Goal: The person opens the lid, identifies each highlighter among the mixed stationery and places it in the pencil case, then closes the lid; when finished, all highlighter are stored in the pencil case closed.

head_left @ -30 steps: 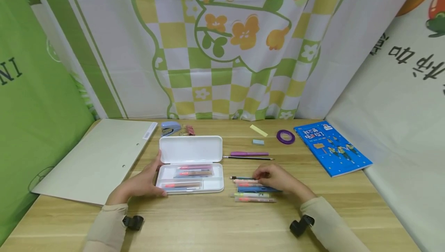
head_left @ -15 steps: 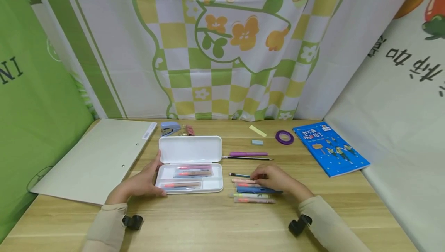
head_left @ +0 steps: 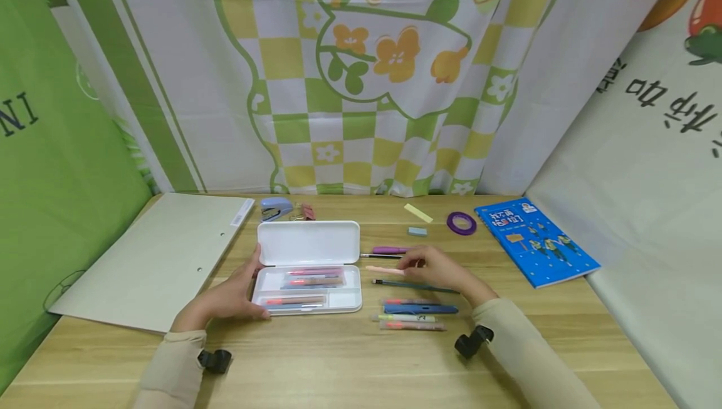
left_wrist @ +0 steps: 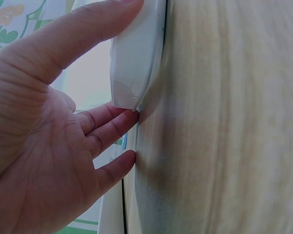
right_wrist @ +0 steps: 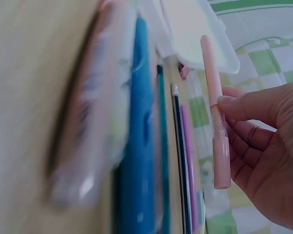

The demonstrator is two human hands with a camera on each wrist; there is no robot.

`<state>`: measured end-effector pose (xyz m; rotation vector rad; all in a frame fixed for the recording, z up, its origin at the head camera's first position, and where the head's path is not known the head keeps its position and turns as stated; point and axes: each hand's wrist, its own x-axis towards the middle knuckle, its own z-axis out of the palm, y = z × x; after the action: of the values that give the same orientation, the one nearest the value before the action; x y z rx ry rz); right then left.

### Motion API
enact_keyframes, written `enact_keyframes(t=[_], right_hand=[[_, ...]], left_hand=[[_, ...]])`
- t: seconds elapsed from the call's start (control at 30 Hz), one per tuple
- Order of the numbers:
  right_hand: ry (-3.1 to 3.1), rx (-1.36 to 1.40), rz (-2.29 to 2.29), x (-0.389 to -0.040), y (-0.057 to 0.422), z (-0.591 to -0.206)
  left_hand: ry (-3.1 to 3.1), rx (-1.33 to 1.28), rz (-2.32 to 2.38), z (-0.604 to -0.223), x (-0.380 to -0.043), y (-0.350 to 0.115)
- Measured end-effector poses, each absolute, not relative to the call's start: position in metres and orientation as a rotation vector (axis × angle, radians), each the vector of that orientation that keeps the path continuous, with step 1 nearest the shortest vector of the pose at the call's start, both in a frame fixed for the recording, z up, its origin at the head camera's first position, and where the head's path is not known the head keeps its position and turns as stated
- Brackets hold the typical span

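Between thumb and fingers, my right hand (head_left: pixel 431 268) pinches a pale pink pen (right_wrist: pixel 215 112), raised above the table in the right wrist view. Below it lies a dark teal pencil (head_left: pixel 417 285). My left hand (head_left: pixel 234 290) rests at the left end of an open white pencil case (head_left: pixel 309 243). Its thumb touches the front corner and its other fingers extend along the side, fairly straight in the left wrist view. Several pens (head_left: pixel 316 281) lie inside the case's compartments. Right of the case, a blue pen (head_left: pixel 420 309) lies among several highlighter-like pens (head_left: pixel 412 326).
Behind the right hand are a purple pen (head_left: pixel 389 250), a blue eraser (head_left: pixel 417 232), a yellow strip (head_left: pixel 418 212) and a purple tape roll (head_left: pixel 461 223). A blue book (head_left: pixel 536 243) lies right, a pale folder (head_left: pixel 152 258) left. A stapler (head_left: pixel 275 208) stands behind the case.
My right hand has picked the pale pink pen out of the row and moved it away from me, past the teal pencil. My left hand and the case have stayed put.
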<state>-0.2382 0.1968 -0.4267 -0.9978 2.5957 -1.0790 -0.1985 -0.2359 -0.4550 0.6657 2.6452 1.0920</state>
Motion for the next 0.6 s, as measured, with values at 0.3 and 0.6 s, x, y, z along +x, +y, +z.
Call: enact_keyframes(t=[0.3,0.6], right_hand=[[2.441,-0.891,-1.267,-0.256,0.133,-0.428],[2.488,-1.116,-1.159,-0.257,0.064,-0.437]], left_hand=[[2.640,0.619,1.030,-0.453,-0.197,-0.237],[2.627,0.635,1.054,-0.452,-0.196,-0.235]])
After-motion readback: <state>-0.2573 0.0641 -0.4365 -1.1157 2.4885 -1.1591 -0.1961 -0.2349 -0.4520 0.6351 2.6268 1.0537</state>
